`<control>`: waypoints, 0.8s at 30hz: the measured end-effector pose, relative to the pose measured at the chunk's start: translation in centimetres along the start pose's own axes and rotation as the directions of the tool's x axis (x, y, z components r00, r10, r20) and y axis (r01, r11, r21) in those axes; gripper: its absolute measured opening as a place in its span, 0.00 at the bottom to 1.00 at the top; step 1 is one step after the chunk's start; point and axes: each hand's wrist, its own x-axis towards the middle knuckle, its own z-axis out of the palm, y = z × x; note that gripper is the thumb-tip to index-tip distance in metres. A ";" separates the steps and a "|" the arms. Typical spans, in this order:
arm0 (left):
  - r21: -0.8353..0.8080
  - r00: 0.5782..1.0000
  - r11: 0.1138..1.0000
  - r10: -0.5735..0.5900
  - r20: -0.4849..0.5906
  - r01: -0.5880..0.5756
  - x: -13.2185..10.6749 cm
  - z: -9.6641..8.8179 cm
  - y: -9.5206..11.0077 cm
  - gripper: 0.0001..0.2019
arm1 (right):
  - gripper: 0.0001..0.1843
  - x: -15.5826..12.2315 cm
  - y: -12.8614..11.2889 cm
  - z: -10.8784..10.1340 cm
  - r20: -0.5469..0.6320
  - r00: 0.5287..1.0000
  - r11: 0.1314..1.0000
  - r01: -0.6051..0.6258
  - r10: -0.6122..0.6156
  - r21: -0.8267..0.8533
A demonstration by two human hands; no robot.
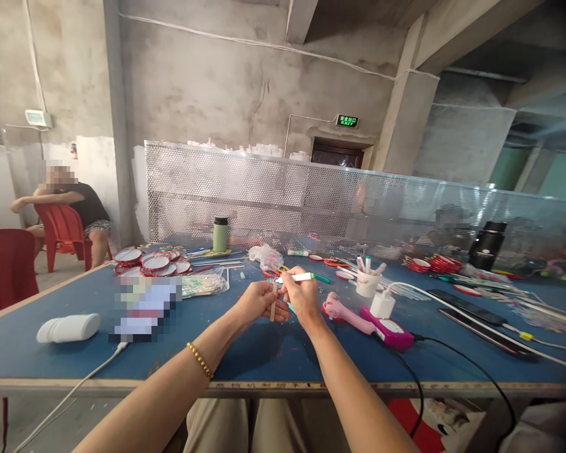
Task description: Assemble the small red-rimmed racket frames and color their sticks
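Note:
My left hand (259, 301) is closed in a pinch on a thin wooden stick (274, 302), held upright above the blue table (264, 352). My right hand (300, 293) is closed around a white pen-like tube with a green tip (302, 277), its end held against the top of the stick. The two hands touch each other over the table's middle. A gold bead bracelet (199, 360) sits on my left wrist.
A pink glue gun (368, 319) with black cord lies to the right. A white cup of tubes (366, 280), red-rimmed round discs (151, 261), a bag of sticks (202, 283), a green flask (220, 234), a black flask (487, 244). A person sits on a red chair (66, 233) far left.

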 end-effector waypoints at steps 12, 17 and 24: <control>-0.012 1.000 1.000 0.002 -0.003 -0.002 -0.1 0.0 0.0 0.20 | 0.09 0.1 0.3 0.0 0.006 1.000 1.000 0.029 -0.029 -0.004; -0.005 1.000 1.000 0.006 -0.005 -0.006 -0.1 0.0 0.1 0.20 | 0.09 0.1 0.1 0.0 0.000 1.000 1.000 0.019 -0.019 0.010; -0.008 1.000 1.000 0.009 0.002 -0.008 0.0 -0.1 0.0 0.19 | 0.10 0.2 0.5 0.0 0.006 1.000 1.000 0.030 -0.030 0.007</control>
